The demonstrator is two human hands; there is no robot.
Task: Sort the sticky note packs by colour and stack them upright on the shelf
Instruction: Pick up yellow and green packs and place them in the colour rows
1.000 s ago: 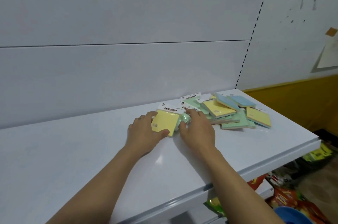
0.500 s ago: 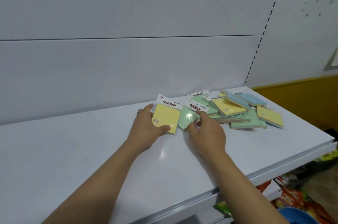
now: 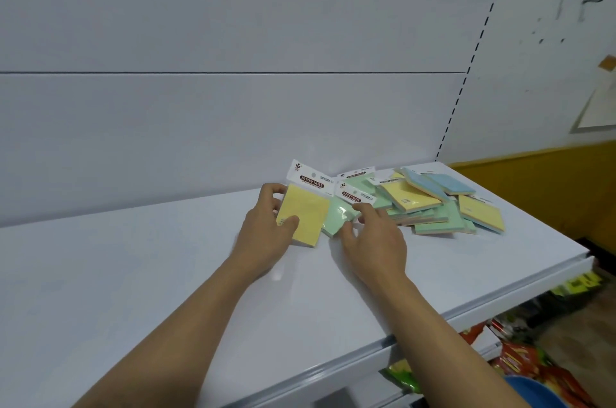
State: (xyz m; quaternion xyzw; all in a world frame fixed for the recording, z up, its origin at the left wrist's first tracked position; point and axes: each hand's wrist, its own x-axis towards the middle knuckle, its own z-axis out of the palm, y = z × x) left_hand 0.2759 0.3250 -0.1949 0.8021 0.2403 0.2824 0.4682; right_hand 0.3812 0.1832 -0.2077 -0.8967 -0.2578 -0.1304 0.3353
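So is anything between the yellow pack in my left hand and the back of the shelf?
Nothing visible: only white shelf lies between the yellow pack and the back panel. The green pack and the pile sit off to its right.

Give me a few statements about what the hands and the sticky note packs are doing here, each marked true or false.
1. The left hand grips a yellow pack. True.
2. The right hand holds a blue pack. False: it pinches a green pack.
3. A mixed pile lies to the right of both hands. True.
4. The pile's packs stand upright. False: they lie flat, overlapping.
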